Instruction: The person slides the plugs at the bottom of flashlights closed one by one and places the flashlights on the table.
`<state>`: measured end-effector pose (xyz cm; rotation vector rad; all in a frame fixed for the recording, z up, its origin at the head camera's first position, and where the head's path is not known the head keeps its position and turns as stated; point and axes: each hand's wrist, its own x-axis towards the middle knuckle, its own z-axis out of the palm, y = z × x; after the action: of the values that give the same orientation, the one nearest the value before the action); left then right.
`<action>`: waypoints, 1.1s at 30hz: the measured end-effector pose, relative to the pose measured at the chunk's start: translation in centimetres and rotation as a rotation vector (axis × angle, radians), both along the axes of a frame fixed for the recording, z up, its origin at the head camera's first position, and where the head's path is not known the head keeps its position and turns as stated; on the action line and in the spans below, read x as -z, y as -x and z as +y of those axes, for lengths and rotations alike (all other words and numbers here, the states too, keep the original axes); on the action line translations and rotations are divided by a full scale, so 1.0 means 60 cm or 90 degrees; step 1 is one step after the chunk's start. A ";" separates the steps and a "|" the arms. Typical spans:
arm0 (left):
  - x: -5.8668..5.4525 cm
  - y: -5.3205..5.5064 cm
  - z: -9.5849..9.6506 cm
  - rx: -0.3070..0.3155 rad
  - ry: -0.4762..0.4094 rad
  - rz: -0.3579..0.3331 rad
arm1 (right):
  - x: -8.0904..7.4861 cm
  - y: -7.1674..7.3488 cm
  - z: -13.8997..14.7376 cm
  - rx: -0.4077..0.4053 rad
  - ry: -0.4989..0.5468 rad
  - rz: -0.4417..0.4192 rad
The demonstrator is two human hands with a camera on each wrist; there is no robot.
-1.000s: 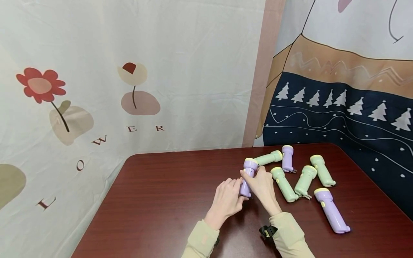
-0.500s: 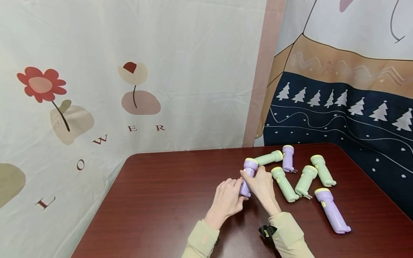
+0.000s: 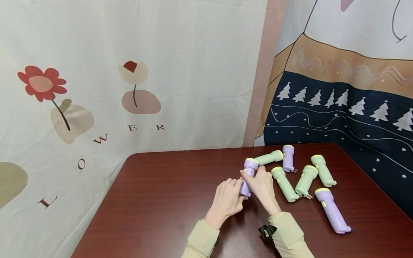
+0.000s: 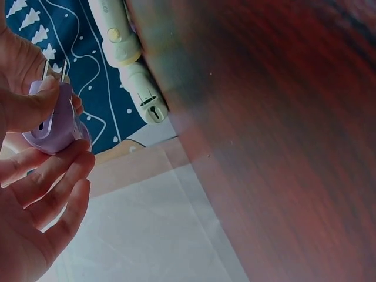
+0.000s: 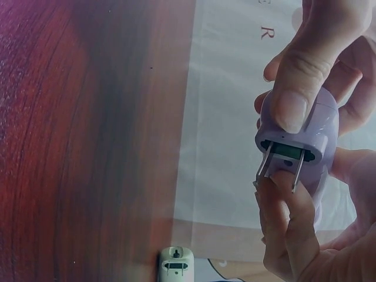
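Note:
Both hands grip one purple flashlight [image 3: 250, 168], its yellow-rimmed head tilted up and away, above the dark red table. My left hand [image 3: 227, 199] holds the lower body, with its thumb [image 5: 292, 111] pressed against the tail end. On the other side, my right hand [image 3: 262, 184] holds the body with its thumb along the barrel, and fingers of that hand [image 5: 299, 205] touch near the prongs. Two metal plug prongs [image 5: 298, 170] stick out from the tail end in the right wrist view. The fingers partly cover the barrel.
Just behind the hands lies a green flashlight [image 3: 270, 157], near a purple one [image 3: 288, 158]. To the right lie more green flashlights [image 3: 285, 184] and another purple one [image 3: 332, 211]. The table [image 3: 155, 200] meets printed cloth hangings [image 3: 200, 71] at its far edge.

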<state>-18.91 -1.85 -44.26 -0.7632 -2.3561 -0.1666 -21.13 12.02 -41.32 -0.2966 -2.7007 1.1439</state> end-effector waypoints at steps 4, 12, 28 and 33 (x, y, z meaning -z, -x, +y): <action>-0.001 -0.001 0.000 0.003 -0.001 -0.001 | 0.000 0.000 0.001 0.000 -0.004 0.000; -0.001 -0.001 -0.001 0.006 -0.001 -0.004 | -0.001 0.001 0.001 -0.001 -0.005 -0.002; 0.000 0.000 -0.005 0.007 0.003 -0.010 | 0.003 0.004 -0.001 -0.005 -0.006 -0.011; -0.001 -0.001 -0.005 0.007 0.005 -0.010 | 0.002 0.004 -0.001 -0.006 -0.005 -0.020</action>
<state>-18.87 -2.18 -44.21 -0.7819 -2.3694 -0.1696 -21.38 11.95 -41.46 -0.3038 -2.7355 1.1413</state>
